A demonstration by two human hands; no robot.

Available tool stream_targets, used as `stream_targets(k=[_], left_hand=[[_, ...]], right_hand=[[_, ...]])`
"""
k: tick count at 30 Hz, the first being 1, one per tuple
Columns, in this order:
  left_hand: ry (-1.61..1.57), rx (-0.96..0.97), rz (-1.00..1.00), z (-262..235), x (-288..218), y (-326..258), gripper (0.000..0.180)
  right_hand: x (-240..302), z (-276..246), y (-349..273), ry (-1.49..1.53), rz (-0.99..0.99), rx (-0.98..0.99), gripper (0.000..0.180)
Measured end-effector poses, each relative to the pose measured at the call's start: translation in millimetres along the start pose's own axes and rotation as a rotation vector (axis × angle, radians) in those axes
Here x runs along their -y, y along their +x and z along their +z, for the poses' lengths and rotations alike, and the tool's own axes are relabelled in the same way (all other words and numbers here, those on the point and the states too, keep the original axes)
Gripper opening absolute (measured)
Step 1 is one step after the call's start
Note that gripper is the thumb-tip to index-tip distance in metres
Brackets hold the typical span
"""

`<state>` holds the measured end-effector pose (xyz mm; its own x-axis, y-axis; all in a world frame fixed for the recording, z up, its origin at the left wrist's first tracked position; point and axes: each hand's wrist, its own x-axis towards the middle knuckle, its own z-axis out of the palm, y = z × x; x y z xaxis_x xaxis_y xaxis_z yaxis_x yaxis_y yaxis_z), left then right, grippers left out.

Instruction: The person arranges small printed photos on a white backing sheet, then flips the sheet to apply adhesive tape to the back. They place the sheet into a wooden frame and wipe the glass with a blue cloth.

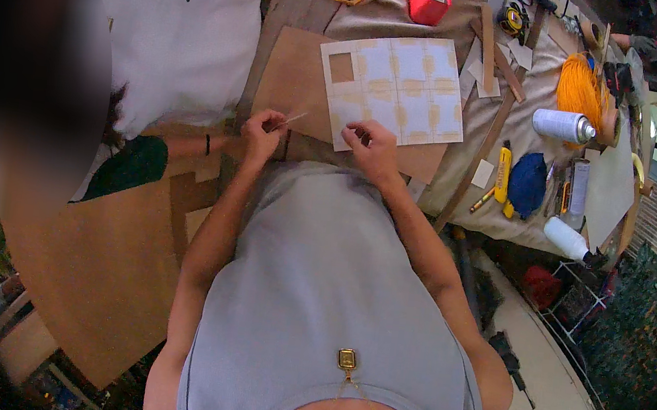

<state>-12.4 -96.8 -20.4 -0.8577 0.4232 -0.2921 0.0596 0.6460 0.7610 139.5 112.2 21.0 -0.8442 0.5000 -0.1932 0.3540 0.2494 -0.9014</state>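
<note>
One thin pale strip (297, 117), light and easily bent by the look of it, sits pinched in my left hand (264, 134). My right hand (370, 147) curls at the near edge of the patched white card (395, 92), gripping or not I cannot tell. That card lies over brown board (293, 81) on the table (452, 170), probably light, stiffish and creasable, best held by its outer edges.

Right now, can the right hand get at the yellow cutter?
Probably yes: the yellow cutter lies right of the right hand, with only low-looking pieces, like the wooden strip and small white card, seen between them.
</note>
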Motion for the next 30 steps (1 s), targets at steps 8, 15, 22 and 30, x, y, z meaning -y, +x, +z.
stream_targets(k=[8,15,22,30], left_hand=[[-0.171,0.084,0.545,5,-75,24,0.038],[-0.596,0.412,0.007,18,-96,62,0.019],[-0.449,0.702,-0.006,32,-130,62,0.028],[0.498,0.443,0.704,16,-112,25,0.071]], right_hand=[[8,-1,26,0.751,0.334,0.18,0.03],[24,-28,47,1.073,0.524,0.019,0.023],[-2,-33,45,0.711,0.291,-0.046,0.024],[-18,-119,16,0.692,0.205,-0.665,0.026]])
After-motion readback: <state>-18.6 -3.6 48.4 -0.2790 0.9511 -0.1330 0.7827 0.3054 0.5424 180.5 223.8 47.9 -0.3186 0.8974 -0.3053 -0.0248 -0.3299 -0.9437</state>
